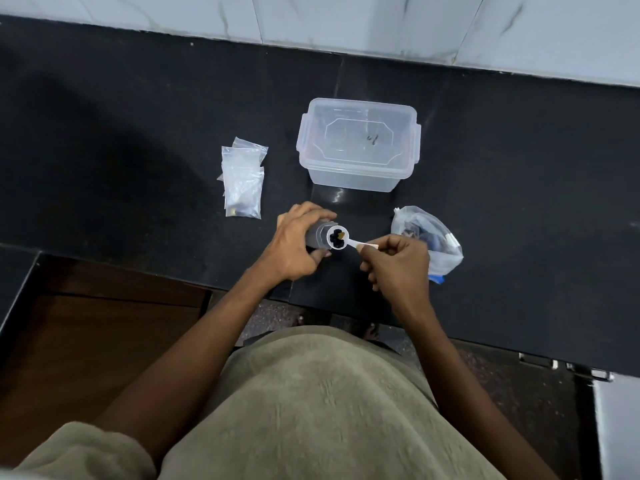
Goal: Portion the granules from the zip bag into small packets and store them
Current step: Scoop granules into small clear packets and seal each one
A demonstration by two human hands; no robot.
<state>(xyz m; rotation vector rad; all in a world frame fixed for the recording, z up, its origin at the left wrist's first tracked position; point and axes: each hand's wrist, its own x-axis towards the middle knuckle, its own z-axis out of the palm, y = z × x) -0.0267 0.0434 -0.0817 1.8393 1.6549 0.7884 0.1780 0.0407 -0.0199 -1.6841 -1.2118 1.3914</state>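
My left hand [298, 242] grips a small clear packet [320, 233] and holds its mouth open toward the right. My right hand [398, 263] pinches the handle of a small white spoon [346, 241]. The spoon's round bowl carries dark granules and one tan piece, and it sits right at the packet's mouth. The zip bag [434, 239] with dark granules lies just right of my right hand, its blue zip edge toward me. A pile of small clear packets [242, 180] lies to the left. A clear plastic storage box [360, 143] with its lid on stands behind my hands.
Everything rests on a black stone counter [138, 150] that meets a pale marble-tiled wall [346, 19] at the back. Below the counter's front edge are a brown wooden cabinet front [86, 341] on the left and a speckled floor.
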